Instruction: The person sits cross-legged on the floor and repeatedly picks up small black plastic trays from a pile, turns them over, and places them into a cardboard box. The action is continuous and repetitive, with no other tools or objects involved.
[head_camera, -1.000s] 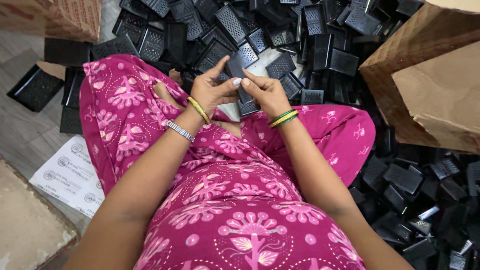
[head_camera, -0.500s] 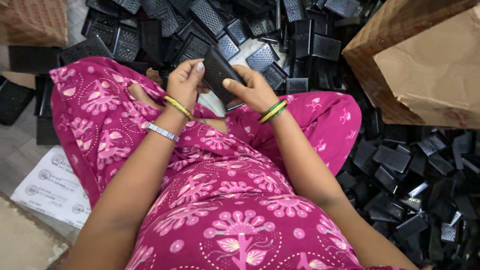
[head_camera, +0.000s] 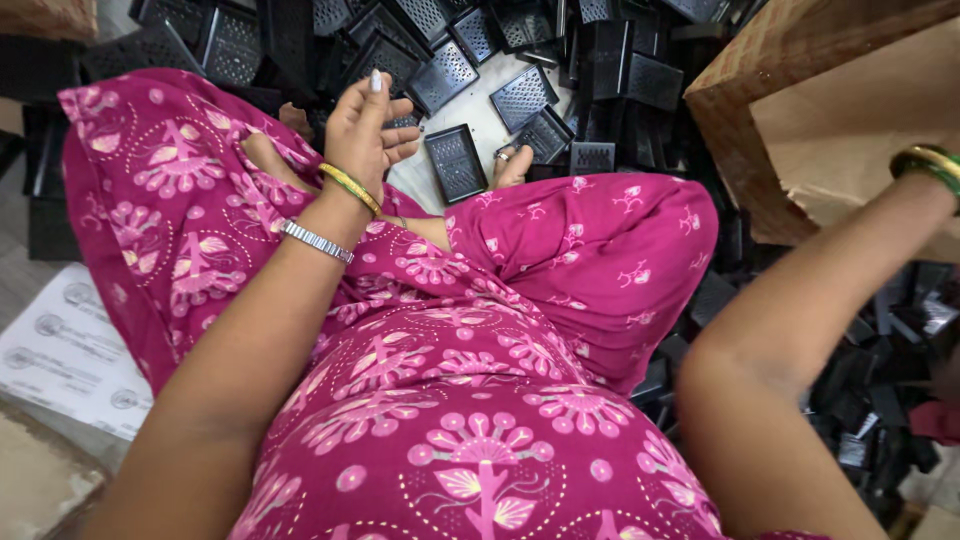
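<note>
My left hand (head_camera: 365, 130) hovers above my left knee with its fingers loosely apart and nothing in it. Just to its right a small black perforated plastic tray (head_camera: 455, 162) lies flat on the pale floor between my knees, not touched. Several more black trays (head_camera: 440, 70) are heaped beyond it. My right arm (head_camera: 800, 310) stretches out to the right in front of the brown cardboard box (head_camera: 790, 60). Its green and gold bangles (head_camera: 930, 162) sit at the frame edge, and the hand itself is cut off from view.
I sit cross-legged in pink flowered clothing (head_camera: 480, 400), with my toes (head_camera: 512, 165) showing by the tray. More black plastic parts (head_camera: 880, 400) are piled at the lower right. A printed white sheet (head_camera: 60, 360) lies on the floor at the left.
Both hands held one black tray together in front of me. Now the right arm has swung right toward the cardboard box, and the left hand is empty.
</note>
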